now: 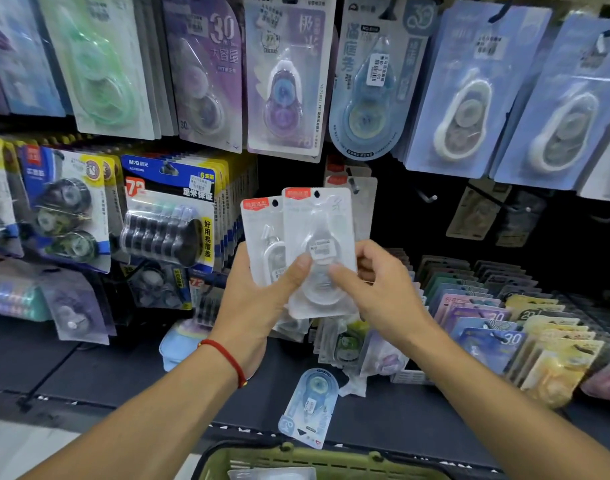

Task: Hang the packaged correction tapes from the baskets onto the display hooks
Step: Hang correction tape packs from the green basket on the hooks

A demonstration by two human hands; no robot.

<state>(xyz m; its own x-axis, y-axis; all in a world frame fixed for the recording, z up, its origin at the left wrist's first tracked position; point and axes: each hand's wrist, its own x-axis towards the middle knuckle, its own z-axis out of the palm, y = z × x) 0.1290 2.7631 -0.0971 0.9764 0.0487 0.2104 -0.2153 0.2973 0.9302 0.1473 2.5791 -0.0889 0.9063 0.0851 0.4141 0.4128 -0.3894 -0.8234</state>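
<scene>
A: Correction tape packs, where are they held?
B: Two white packs are held upright at frame centre. The front pack [319, 251] overlaps the rear pack [263, 237], which sits at its 9 o'clock. Red labels and hang holes are seen at the top of both.
A: Grip state?
B: The left hand [258, 299] is wrapped round the lower edges of both packs, thumb pressed on the front blister. The front pack is pinched by the right hand [376, 289], thumb in front, fingers behind.
A: Hooks?
B: A bare hook [428, 198] is seen at 2 o'clock from the packs, well apart. A similar white pack [360, 202] is hung just behind them.
A: Basket?
B: A green basket [296, 459] is seen at 6 o'clock, bottom edge. A blue pack [310, 407] is laid on the shelf [89, 372] just above it.
</scene>
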